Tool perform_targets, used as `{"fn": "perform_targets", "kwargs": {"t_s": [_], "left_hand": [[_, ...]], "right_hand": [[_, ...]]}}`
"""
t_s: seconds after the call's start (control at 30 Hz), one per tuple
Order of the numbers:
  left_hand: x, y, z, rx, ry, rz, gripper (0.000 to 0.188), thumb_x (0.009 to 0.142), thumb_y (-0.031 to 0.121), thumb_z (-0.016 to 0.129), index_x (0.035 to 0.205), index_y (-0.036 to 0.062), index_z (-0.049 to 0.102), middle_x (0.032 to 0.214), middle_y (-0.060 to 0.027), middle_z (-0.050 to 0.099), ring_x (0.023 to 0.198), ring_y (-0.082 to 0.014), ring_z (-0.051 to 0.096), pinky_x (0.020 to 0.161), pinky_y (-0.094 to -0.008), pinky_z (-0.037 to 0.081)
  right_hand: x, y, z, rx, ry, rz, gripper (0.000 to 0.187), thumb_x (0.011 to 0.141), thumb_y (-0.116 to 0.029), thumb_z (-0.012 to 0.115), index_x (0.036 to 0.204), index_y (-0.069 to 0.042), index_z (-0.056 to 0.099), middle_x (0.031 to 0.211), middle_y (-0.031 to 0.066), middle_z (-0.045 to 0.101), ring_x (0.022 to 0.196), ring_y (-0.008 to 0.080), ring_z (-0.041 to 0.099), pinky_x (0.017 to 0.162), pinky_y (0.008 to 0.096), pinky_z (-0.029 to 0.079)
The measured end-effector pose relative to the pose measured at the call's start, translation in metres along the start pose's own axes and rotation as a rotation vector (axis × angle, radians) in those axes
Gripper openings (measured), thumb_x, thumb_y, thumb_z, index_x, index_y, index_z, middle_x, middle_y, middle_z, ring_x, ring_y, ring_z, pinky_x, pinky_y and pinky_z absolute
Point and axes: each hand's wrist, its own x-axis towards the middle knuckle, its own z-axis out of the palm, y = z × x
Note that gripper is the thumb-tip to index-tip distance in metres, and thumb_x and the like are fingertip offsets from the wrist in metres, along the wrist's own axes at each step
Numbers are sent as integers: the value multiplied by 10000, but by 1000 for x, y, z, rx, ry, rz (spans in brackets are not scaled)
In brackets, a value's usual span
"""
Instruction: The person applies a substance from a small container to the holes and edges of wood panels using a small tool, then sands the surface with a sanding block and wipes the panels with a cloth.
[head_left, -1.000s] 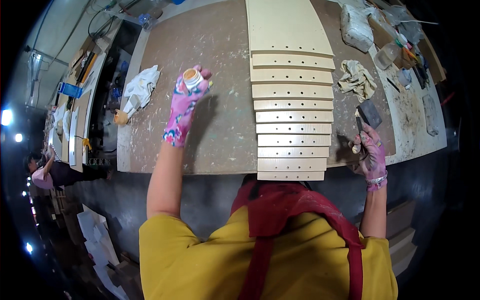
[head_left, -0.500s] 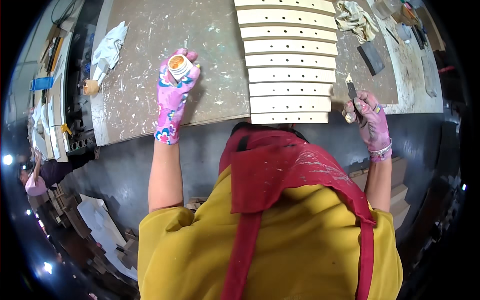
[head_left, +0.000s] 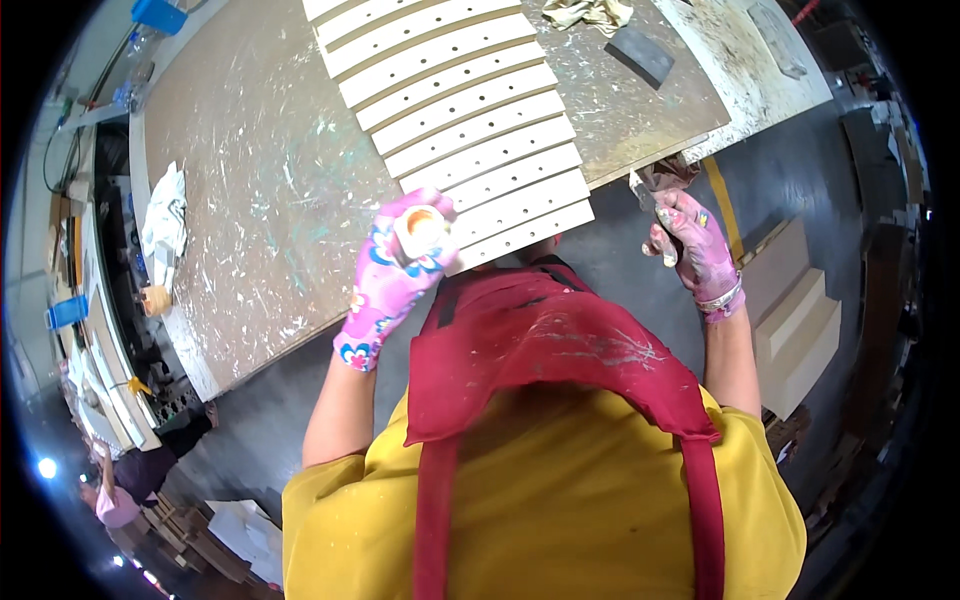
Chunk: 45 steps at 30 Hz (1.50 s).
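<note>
My left hand (head_left: 392, 262), in a pink flowered glove, is closed around a small open white jar (head_left: 432, 243) with orange-brown stuff inside. It is by the near left corner of a row of pale wooden boards (head_left: 515, 187), which have small dark holes in lines and lie side by side across the workbench (head_left: 270, 200). Past the bench's front edge on the right, my right hand (head_left: 697, 245), in a stained pink glove, grips a small putty knife (head_left: 642, 193), its blade pointing up and away.
A dark grey block (head_left: 640, 57) and a crumpled cloth (head_left: 588, 12) lie beyond the boards. At the bench's left edge are a white rag (head_left: 164, 222) and a yellowish roll (head_left: 156, 301). Large boards (head_left: 797, 330) lean low on the right. Another person (head_left: 118, 505) is far left.
The view has turned, so bench and boards now appear slanted. My left hand has brought the jar close to the boards' near end. My right hand still grips the putty knife.
</note>
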Motion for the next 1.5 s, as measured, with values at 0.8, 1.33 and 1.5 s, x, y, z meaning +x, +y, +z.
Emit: {"fn": "perform_targets", "kwargs": {"t_s": [0.8, 1.33, 1.5], "left_hand": [[30, 16, 69, 213, -481, -126, 543, 812, 67, 720, 1292, 61, 466, 1108, -47, 576, 952, -104, 542, 826, -246, 465], [33, 10, 73, 188, -562, -158, 523, 787, 97, 751, 1248, 59, 506, 1116, -57, 567, 1005, -124, 541, 884, -268, 446], [36, 14, 75, 383, -624, -46, 510, 783, 102, 756, 1233, 60, 521, 1118, -49, 569, 1011, -126, 537, 887, -268, 441]], "right_hand": [[8, -50, 53, -334, -376, 100, 259, 889, -247, 639, 948, 5, 628, 701, 15, 582, 545, 48, 486, 514, 188, 386], [34, -84, 57, -956, -712, -74, 238, 837, -254, 639, 869, -18, 645, 720, 12, 598, 661, 105, 518, 618, 265, 436], [36, -96, 59, -1243, -770, -245, 226, 796, -248, 598, 815, -24, 625, 758, 99, 650, 714, 261, 605, 674, 341, 468]]}}
